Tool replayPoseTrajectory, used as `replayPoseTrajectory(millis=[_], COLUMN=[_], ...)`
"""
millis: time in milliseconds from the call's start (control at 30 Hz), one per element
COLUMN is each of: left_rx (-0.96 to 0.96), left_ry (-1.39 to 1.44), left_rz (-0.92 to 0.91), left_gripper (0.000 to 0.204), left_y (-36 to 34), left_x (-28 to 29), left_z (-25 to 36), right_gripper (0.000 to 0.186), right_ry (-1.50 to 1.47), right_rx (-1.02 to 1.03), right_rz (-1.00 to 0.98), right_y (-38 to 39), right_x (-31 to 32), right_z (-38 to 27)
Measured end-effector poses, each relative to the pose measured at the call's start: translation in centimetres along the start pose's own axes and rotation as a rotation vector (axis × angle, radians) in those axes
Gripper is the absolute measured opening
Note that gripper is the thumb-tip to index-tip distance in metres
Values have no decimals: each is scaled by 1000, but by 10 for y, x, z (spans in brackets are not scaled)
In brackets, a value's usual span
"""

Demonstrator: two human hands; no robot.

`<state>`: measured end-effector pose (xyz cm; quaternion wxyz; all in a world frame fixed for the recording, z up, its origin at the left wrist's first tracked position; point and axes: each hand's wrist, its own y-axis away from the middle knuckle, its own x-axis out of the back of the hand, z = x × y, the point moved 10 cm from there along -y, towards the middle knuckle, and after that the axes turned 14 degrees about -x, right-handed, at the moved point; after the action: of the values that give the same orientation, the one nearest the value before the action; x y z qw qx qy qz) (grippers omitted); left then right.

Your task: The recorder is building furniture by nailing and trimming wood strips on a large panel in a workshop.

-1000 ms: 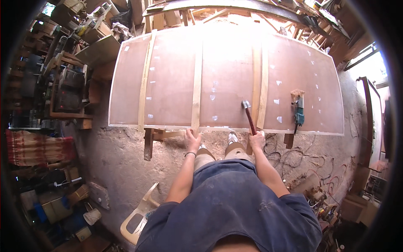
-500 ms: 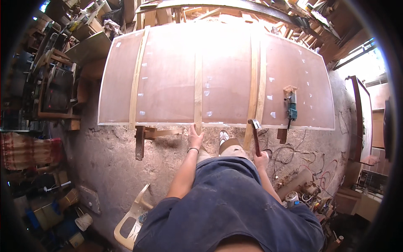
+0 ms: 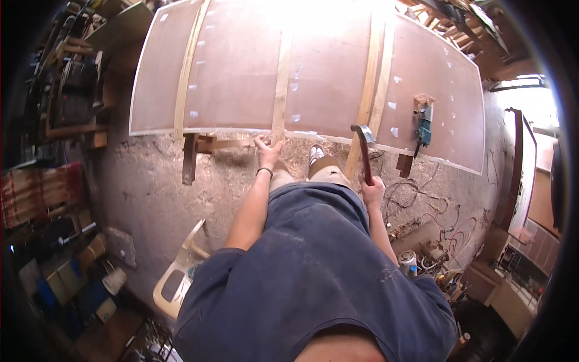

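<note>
My right hand (image 3: 374,192) is closed around the handle of a claw hammer (image 3: 365,158), its metal head raised near the front edge of a large flat panel (image 3: 235,102). My left hand (image 3: 268,151) grips the near end of a wooden strip (image 3: 281,84) that runs across the middle of the panel, thumb on one side and fingers on the other. To the right of it, two more strips lie close together; the longer wooden strip (image 3: 367,90) sticks out past the panel's front edge, behind the hammer. Another strip (image 3: 192,72) crosses the left part.
A green power tool (image 3: 423,127) lies on the panel's right side. Dark wooden supports (image 3: 189,160) show under the front edge. Cables (image 3: 410,193) tangle on the floor at right, near assorted tools. A cream plastic chair (image 3: 175,274) stands behind my left arm.
The view has tilted, so the panel and both hands sit higher in the picture. My left hand remains at the strip's end, and the hammer stays in my right hand.
</note>
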<state>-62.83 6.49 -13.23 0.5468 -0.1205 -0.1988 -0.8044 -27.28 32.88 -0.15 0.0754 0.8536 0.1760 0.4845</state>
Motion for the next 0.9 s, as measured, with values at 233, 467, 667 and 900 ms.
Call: replayPoseTrajectory(millis=[233, 467, 667, 900], left_rx=[279, 347, 357, 376], left_ry=[492, 566, 619, 655], left_rz=[-143, -156, -129, -87], left_gripper=[17, 22, 22, 21], left_y=[14, 21, 14, 14], left_x=[-27, -24, -22, -23], left_z=[-35, -24, -32, -31], right_gripper=[37, 35, 30, 31], right_ry=[-93, -109, -137, -107], right_rx=[165, 204, 263, 223], right_rz=[-120, -213, -273, -302], right_y=[-5, 1, 8, 4], right_x=[-8, -22, -17, -23], right_z=[-48, -74, -107, -102])
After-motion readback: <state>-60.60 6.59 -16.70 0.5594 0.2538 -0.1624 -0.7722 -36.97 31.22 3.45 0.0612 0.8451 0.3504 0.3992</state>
